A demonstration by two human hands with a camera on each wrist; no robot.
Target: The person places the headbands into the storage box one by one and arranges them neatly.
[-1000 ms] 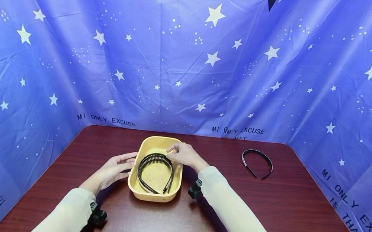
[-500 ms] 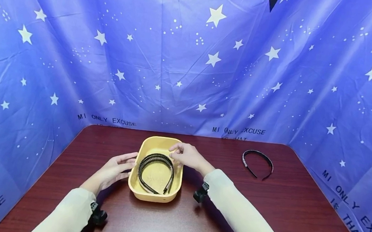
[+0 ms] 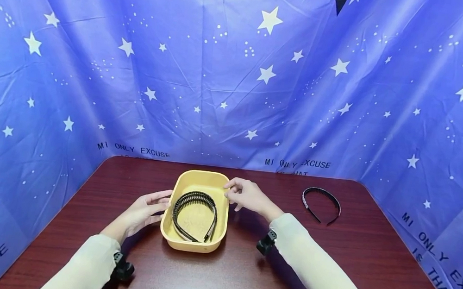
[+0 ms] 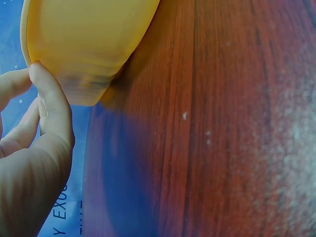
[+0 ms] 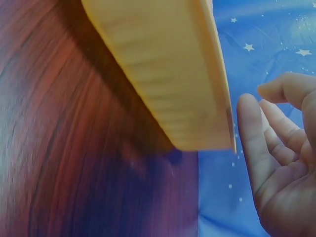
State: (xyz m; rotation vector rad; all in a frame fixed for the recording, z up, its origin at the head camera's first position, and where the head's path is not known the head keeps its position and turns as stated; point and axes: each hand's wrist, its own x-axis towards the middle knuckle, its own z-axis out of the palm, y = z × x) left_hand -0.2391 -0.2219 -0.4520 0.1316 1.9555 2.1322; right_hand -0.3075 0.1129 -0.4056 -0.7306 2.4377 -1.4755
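Observation:
A yellow plastic bin stands on the table. Black headbands, at least two nested together with toothed inner sides, lie in it; their exact number cannot be told. Against the bin's left wall rests my left hand, fingers extended; the left wrist view has its thumb touching the wall near the rim. Just off the right rim is my right hand, its fingers loosely bent around nothing. A gap between that hand and the bin wall shows in the right wrist view.
Another dark headband with a patterned outer face lies alone at the table's back right. The dark red wooden table ends at a blue star-printed cloth hanging at the back and both sides.
My right hand has moved from above the headbands inside the bin rightward, out past the right rim. The left hand and the headbands have stayed in place.

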